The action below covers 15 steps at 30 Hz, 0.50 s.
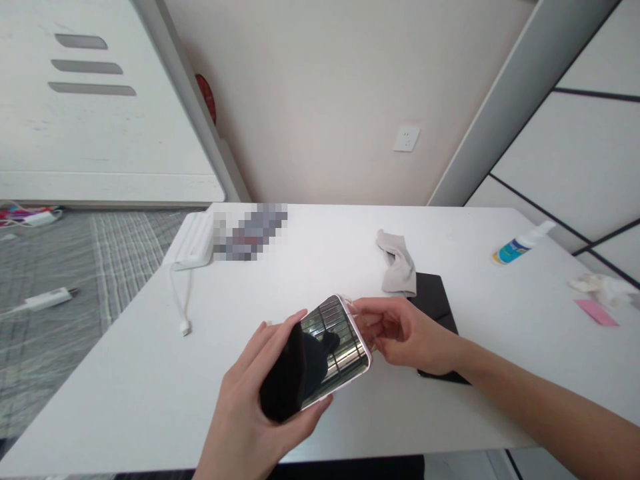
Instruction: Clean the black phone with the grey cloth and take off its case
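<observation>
A smartphone (320, 357) with a dark, glossy screen reflecting window bars is tilted above the table. My left hand (265, 393) is closed around its lower end, thumb along one long side and fingers along the other. At the phone's far right end, my right hand (407, 333) has its fingers curled together against the edge. Something small and clear seems to show by those fingertips, but I cannot make out what it is. Beneath the right hand and wrist lies a flat black object (433, 297), partly covered. A crumpled grey cloth (397, 263) overlaps its far edge.
On the white table (125, 393) a white power bank or adapter (195, 240) with a short cable (185, 327) lies at the left, beside a blurred-out item (255, 232). Far right are a spray bottle (520, 248), a pink slip (597, 312) and crumpled tissue (600, 288).
</observation>
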Available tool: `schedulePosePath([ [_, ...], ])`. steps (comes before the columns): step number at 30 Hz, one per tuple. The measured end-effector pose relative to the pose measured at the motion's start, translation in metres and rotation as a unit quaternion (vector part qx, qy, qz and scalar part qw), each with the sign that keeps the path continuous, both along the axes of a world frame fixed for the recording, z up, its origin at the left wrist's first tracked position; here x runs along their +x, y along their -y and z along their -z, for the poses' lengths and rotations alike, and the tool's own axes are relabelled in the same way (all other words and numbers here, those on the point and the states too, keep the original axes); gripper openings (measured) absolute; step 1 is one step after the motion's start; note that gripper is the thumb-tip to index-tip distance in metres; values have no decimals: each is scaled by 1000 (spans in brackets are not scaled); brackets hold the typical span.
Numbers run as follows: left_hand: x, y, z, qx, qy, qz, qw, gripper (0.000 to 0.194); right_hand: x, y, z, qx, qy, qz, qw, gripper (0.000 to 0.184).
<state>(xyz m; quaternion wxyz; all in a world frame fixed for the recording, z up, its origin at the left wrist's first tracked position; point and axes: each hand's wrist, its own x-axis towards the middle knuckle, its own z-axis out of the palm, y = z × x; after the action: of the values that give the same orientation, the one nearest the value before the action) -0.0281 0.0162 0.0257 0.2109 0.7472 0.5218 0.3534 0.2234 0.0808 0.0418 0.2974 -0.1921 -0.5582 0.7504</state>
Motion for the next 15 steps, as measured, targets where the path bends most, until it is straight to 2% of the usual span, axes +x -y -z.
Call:
schedulePosePath([
  [3,-5,5,6,34,14,-9,999,75,-1,0,4,-6,-3,1,1000,63],
  [5,-9,9,8,32,47,-23,998,73,0,-2,7,-8,34,18,999,60],
  [10,-12,17,5,22,193,-92,977,67,5,-16,17,-9,113,90,989,44],
  [12,-11,17,3,24,227,-106,968,68,6,-20,21,0,120,118,986,49],
  [15,-10,14,2,23,222,-88,971,65,6,-19,24,35,116,147,982,73],
])
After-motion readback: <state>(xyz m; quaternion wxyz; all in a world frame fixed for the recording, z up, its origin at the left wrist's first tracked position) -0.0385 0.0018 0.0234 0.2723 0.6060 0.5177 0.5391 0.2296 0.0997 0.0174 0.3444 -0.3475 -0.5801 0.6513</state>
